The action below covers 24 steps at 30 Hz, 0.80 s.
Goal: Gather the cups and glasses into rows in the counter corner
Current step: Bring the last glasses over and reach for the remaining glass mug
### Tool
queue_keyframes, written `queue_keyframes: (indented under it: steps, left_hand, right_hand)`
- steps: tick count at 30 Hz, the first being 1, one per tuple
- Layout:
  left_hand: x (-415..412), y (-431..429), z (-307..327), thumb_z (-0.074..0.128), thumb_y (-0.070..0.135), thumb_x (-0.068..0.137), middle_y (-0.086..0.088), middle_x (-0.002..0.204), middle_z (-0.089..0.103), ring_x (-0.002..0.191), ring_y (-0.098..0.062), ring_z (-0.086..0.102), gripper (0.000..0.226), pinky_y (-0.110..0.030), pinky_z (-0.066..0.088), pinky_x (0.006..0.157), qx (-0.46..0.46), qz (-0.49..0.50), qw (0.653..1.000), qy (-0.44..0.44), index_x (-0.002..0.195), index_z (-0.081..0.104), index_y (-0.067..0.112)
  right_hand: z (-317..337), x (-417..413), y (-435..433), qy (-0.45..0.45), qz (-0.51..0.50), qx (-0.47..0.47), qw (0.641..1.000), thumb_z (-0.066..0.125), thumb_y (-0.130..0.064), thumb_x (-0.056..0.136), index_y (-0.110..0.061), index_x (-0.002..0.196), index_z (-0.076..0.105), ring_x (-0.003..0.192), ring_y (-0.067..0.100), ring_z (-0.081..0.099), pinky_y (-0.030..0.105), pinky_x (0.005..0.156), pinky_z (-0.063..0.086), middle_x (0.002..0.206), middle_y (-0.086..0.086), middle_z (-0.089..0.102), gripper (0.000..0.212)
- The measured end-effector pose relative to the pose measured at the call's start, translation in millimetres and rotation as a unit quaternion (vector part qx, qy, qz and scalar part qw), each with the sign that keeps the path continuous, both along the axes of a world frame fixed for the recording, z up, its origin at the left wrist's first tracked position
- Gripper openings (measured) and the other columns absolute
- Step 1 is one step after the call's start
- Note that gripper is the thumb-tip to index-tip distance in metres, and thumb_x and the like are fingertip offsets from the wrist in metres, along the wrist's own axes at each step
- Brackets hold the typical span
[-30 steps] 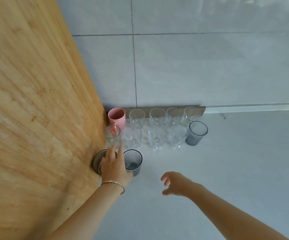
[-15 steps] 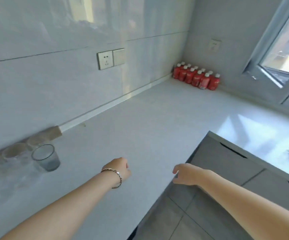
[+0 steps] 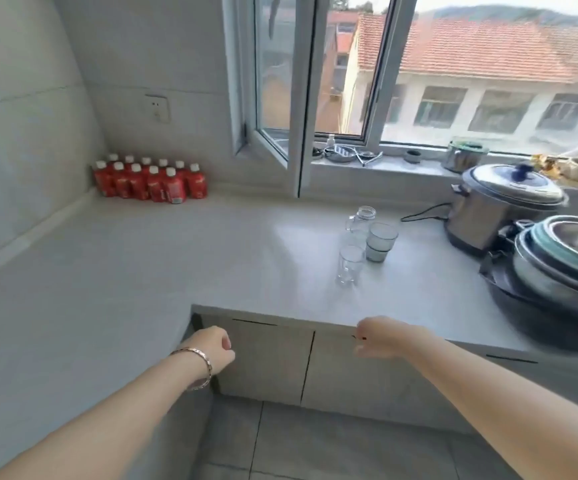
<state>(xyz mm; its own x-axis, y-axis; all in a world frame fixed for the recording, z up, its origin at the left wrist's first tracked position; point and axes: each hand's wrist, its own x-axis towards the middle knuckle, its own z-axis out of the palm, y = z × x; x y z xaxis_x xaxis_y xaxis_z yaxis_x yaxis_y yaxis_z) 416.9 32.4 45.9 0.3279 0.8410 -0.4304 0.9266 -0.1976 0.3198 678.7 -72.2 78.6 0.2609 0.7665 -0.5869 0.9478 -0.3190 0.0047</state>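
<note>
Now, hands: both bare, both empty, held out in front of the cabinet doors below the counter edge.
Left hand: fingers curled in to a loose fist, nothing in it — bracelet on the wrist.
Right hand: fingers bent in, loosely closed, holding nothing; it sits level with the front edge of the counter.
Glasses: small group on the counter under the window, well apart from both hands.
Clear glass: upright, nearest the counter edge.
Grey tumblers: look like two stacked, just beside and behind the clear glass.
Mason jar mug: clear, handle on its left, furthest back of the group, close to the tumblers — touching or not, cannot tell.
Red bottles: packed in rows in the far left corner against the wall.
Cooker: steel pot with lid, right of the glasses, cord trailing toward them.
Stacked pans: far right, blurred.
Window: one pane swung inward over the counter.
Sill: small bowls and jars, too blurred to tell.
</note>
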Motion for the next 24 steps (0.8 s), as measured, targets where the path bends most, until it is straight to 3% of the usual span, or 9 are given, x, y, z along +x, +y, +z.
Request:
queue_keyframes:
  steps: [2, 4, 6, 11, 17, 21, 24]
  left_hand:
    - [37, 20, -5, 0.052, 0.024, 0.086, -0.001, 0.119, 0.063, 0.107, -0.019, 0.059, 0.026, -0.026, 0.045, 0.09, 0.001, -0.028, 1.0, 0.004, 0.109, 0.062, 0.017]
    - [75, 43, -13, 0.052, 0.025, 0.086, -0.001, 0.12, 0.063, 0.111, -0.02, 0.058, 0.028, -0.027, 0.045, 0.094, -0.007, -0.062, 0.998, 0.011, 0.111, 0.062, 0.017]
    - [114, 68, -21, 0.052, 0.025, 0.086, -0.003, 0.12, 0.064, 0.111, -0.021, 0.059, 0.029, -0.027, 0.046, 0.094, -0.014, -0.091, 0.996, 0.013, 0.112, 0.062, 0.016]
    - [214, 133, -33, 0.051, 0.028, 0.088, -0.004, 0.135, 0.053, 0.123, -0.022, 0.051, 0.047, -0.028, 0.041, 0.101, -0.04, -0.143, 0.989, -0.007, 0.132, 0.046, 0.014]
    - [321, 169, -45, 0.065, 0.04, 0.078, -0.002, 0.155, 0.018, 0.141, -0.02, 0.029, 0.091, -0.035, 0.033, 0.113, -0.045, -0.18, 0.979, -0.084, 0.147, 0.012, 0.016]
    - [367, 177, -64, 0.072, 0.038, 0.072, 0.002, 0.158, 0.01, 0.144, -0.017, 0.023, 0.104, -0.037, 0.031, 0.115, -0.064, -0.201, 0.975, -0.072, 0.149, 0.004, 0.018]
    - [388, 185, -75, 0.073, 0.038, 0.071, 0.005, 0.156, 0.016, 0.141, -0.016, 0.029, 0.102, -0.036, 0.036, 0.112, -0.082, -0.204, 0.974, -0.051, 0.148, 0.008, 0.021]
  right_hand:
    - [-9, 36, 4, 0.011, -0.056, 0.011, 0.998, 0.05, -0.027, 0.09, -0.002, 0.115, 0.058, 0.105, 0.027, 0.057, 0.03, 0.088, 0.047, 0.127, 0.013, 0.059, 0.036]
    - [-16, 66, 8, 0.026, -0.105, 0.011, 0.994, 0.052, -0.028, 0.091, -0.006, 0.126, 0.053, 0.122, 0.027, 0.052, 0.032, 0.101, 0.042, 0.133, 0.011, 0.055, 0.042]
    - [-23, 96, 15, 0.043, -0.142, 0.013, 0.989, 0.052, -0.03, 0.092, -0.011, 0.132, 0.048, 0.127, 0.024, 0.047, 0.03, 0.104, 0.038, 0.138, 0.007, 0.05, 0.045]
    - [-34, 160, 50, 0.067, -0.22, 0.012, 0.973, 0.051, -0.033, 0.091, -0.016, 0.133, 0.045, 0.124, 0.022, 0.048, 0.03, 0.102, 0.039, 0.137, 0.004, 0.05, 0.046]
    - [-44, 219, 92, 0.083, -0.271, 0.022, 0.959, 0.051, -0.034, 0.091, -0.018, 0.131, 0.048, 0.119, 0.02, 0.051, 0.028, 0.096, 0.04, 0.132, 0.003, 0.054, 0.043]
    - [-54, 256, 114, 0.121, -0.293, 0.04, 0.948, 0.053, -0.033, 0.09, -0.018, 0.127, 0.051, 0.094, 0.016, 0.053, 0.026, 0.085, 0.043, 0.115, -0.001, 0.06, 0.041]
    - [-57, 288, 133, 0.13, -0.277, 0.041, 0.951, 0.052, -0.036, 0.089, -0.022, 0.127, 0.05, 0.103, 0.016, 0.056, 0.027, 0.085, 0.045, 0.11, -0.005, 0.057, 0.04]
